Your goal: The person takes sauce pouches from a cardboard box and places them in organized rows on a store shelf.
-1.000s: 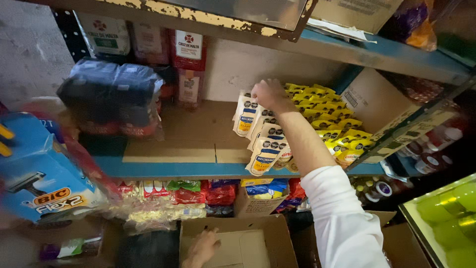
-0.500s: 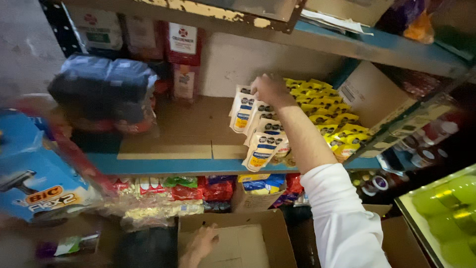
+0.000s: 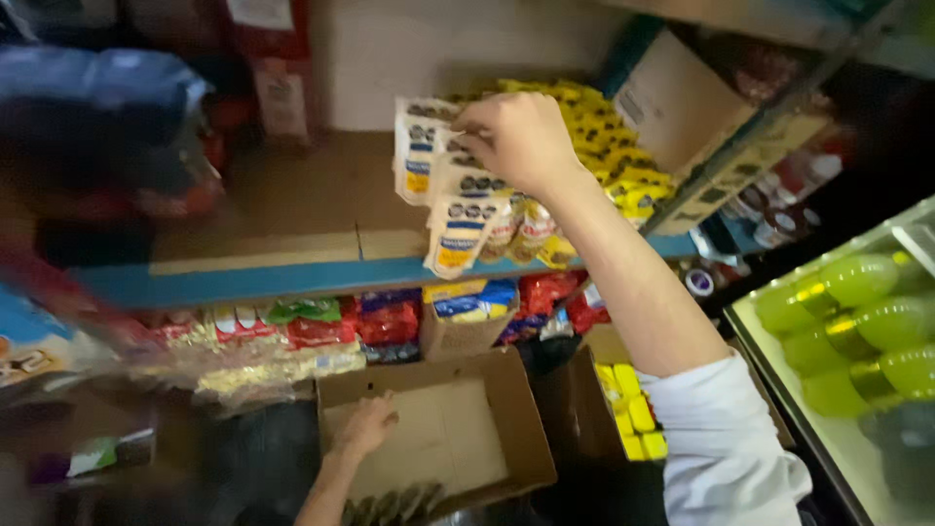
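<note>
White snack packets with dark and yellow labels (image 3: 458, 209), at least three, lean on the brown shelf (image 3: 292, 209) beside yellow packets (image 3: 609, 146). Right hand (image 3: 516, 141) grasps the top packets; left hand (image 3: 368, 424) rests loosely open in a brown cardboard box (image 3: 458, 438) below.

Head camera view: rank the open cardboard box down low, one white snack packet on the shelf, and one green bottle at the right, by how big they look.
1. cardboard box, clearly largest.
2 and 3. white snack packet and green bottle look alike; the bottle sits nearer the camera, so I would not rank them.

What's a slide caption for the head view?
Right hand on white snack packets on shelf; left hand in cardboard box.
</note>
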